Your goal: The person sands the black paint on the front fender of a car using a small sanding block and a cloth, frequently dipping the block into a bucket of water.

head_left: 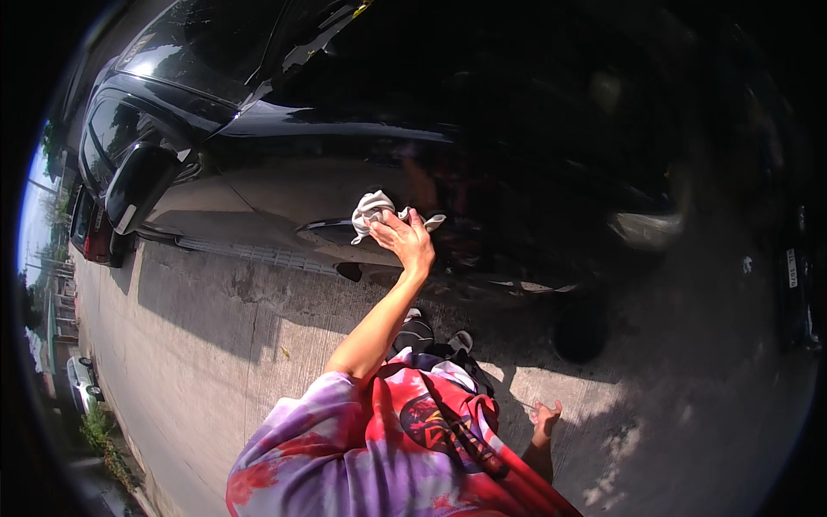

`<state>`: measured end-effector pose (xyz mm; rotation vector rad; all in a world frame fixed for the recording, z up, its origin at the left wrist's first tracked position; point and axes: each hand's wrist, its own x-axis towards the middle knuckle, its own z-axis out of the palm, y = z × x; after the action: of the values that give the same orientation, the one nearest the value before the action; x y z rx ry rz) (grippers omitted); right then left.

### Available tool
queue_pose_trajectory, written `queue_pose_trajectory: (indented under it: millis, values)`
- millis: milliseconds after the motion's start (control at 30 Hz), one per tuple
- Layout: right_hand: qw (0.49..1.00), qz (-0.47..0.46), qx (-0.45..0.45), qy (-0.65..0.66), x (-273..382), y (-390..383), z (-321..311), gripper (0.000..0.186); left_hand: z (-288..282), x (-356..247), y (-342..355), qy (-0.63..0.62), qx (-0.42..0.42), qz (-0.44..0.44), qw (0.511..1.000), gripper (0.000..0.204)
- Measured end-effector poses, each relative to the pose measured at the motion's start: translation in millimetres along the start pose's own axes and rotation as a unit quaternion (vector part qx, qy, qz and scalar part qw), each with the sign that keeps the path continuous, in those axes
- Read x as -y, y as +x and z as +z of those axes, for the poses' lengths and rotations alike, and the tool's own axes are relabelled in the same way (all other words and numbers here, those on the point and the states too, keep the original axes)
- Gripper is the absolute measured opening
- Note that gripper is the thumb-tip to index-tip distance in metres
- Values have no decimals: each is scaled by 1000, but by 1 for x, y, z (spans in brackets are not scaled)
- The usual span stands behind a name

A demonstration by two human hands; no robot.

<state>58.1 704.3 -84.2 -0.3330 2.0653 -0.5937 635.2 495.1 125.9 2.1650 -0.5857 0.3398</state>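
My left hand (407,241) is closed on a whitish cloth (373,212), bunched around the fingers with one end sticking out to the right. It presses the cloth against the glossy side of a black car (293,177), above the wheel arch. My right hand (544,419) hangs low at the lower right, away from the car. Its fingers are apart and nothing shows in them.
The car's side mirror (145,185) juts out at the left, above a side step (250,252). A headlight (646,227) is at the right. A dark round shape (579,332) stands on the concrete (215,336). Further left is a red vehicle (96,231).
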Motion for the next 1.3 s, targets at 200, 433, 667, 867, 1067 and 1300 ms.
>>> queue_pose_trajectory:
  millis: [200, 433, 667, 867, 1067, 1300]
  values:
    - [976, -205, 72, -26, 143, -36, 128, 83, 17, -174, -58, 9, 225, 645, 730, 85]
    - [934, -350, 69, -14, 159, -58, 108, 55, 9, -290, 37, -58, 301, 556, 772, 56]
    - [992, -59, -19, 109, -66, -50, 24, 59, -57, -138, 172, -35, 129, 588, 798, 61]
    - [954, -11, -136, 268, -145, -115, 104, 43, -116, -1, 328, -34, 103, 583, 805, 36]
    - [907, -52, -12, 418, -44, -183, 232, 34, -151, 19, 372, -54, 109, 701, 703, 49]
    - [770, -324, -54, 546, 238, -309, 328, 38, -72, -105, 272, -40, 327, 790, 517, 15]
